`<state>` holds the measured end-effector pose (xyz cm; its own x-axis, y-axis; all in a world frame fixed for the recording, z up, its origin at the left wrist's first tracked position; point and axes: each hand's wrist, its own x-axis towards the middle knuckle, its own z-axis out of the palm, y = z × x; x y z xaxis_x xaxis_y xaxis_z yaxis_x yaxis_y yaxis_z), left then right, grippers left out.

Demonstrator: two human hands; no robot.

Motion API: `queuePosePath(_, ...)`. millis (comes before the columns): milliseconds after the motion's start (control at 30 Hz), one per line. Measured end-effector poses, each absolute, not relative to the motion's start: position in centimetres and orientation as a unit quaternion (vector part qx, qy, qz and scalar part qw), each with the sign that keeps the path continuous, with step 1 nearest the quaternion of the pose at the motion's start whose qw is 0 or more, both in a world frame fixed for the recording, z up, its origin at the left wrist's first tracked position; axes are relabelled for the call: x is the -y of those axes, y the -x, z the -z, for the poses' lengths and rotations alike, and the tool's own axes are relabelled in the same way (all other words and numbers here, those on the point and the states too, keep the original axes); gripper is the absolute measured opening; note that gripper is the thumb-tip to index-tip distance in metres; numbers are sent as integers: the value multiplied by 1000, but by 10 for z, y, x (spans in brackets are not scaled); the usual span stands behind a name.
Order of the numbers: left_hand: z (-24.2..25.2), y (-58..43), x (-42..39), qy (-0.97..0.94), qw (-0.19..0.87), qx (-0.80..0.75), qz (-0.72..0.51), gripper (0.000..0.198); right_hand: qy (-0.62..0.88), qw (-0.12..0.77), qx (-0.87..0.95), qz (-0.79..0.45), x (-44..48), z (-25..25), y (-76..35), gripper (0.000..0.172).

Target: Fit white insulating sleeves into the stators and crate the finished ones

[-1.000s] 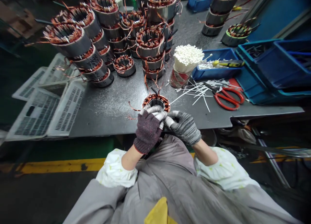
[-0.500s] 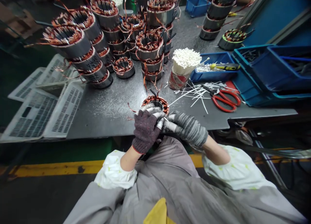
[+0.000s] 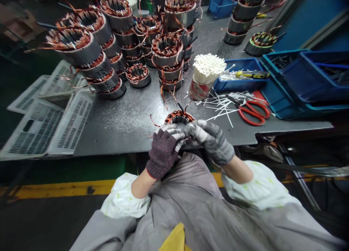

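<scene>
A motor stator (image 3: pixel 178 117) with copper windings sits at the near edge of the dark metal table (image 3: pixel 122 116). Both of my gloved hands are on its near side. My left hand (image 3: pixel 163 149), in a dark knit glove, curls its fingers against the stator's rim. My right hand (image 3: pixel 211 140), in a grey glove, reaches over the rim from the right with fingers closed on the stator's winding edge. Copper wire ends stick out from the stator to the left and top.
Stacks of wound stators (image 3: pixel 109 44) fill the back of the table. A cup of white sticks (image 3: pixel 205 75), loose white strips (image 3: pixel 220 104), red scissors (image 3: pixel 253 111) and blue bins (image 3: pixel 305 80) lie right. White perforated crates (image 3: pixel 46 116) sit left of the table.
The stator and both hands have shifted slightly right. My right hand has moved up over the stator's rim, closer to the left hand.
</scene>
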<state>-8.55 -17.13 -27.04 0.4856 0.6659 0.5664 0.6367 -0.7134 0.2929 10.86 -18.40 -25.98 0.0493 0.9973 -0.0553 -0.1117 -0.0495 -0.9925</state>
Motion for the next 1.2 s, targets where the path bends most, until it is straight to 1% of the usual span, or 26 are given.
queuePosePath(133,272,95,183,-866,-35,-385,-318,33,498,546,488,-465,175,255,-112,28)
queuePosePath(233,269,105,188,-868,-88,-403,-277,41,511,491,605,-362,186,262,-109,41)
queuePosePath(267,266,107,188,-873,-102,-403,-256,41,519,464,645,-316,190,265,-107,43)
queuePosePath(333,257,108,181,-881,-132,-400,-217,36,532,408,700,-247,191,268,-101,35)
queuePosePath(367,252,107,176,-884,-148,-396,-201,30,541,389,709,-232,189,268,-100,31)
queuePosePath(467,238,103,158,-908,-168,-349,-158,15,540,358,725,-234,172,269,-103,27)
queuePosePath(600,234,105,144,-945,-133,-268,-135,15,464,353,769,-262,146,275,-118,20)
queuePosePath(700,238,112,143,-946,-72,-244,-202,21,416,372,779,-287,133,275,-120,17)
queuePosePath(800,239,117,146,-930,24,-245,-274,20,366,383,782,-327,128,269,-118,20)
queuePosePath(833,240,118,147,-926,44,-248,-281,19,347,389,779,-348,128,267,-120,19)
queuePosePath(900,244,117,148,-923,47,-256,-285,20,315,398,761,-404,127,265,-131,18)
queuePosePath(967,251,114,151,-915,15,-268,-301,21,340,430,711,-440,123,266,-152,37)
queuePosePath(1000,256,111,153,-909,-3,-277,-311,21,384,467,672,-428,117,267,-164,44)
queuePosePath(1033,260,107,155,-903,-21,-286,-319,22,442,516,619,-395,108,266,-177,44)
queuePosePath(1100,268,97,159,-888,-64,-313,-331,22,546,617,488,-288,83,262,-200,34)
queuePosePath(1133,271,92,161,-878,-86,-327,-337,21,576,651,434,-238,69,258,-209,31)
queuePosePath(1200,273,84,164,-865,-115,-350,-340,21,596,682,381,-187,41,247,-219,28)
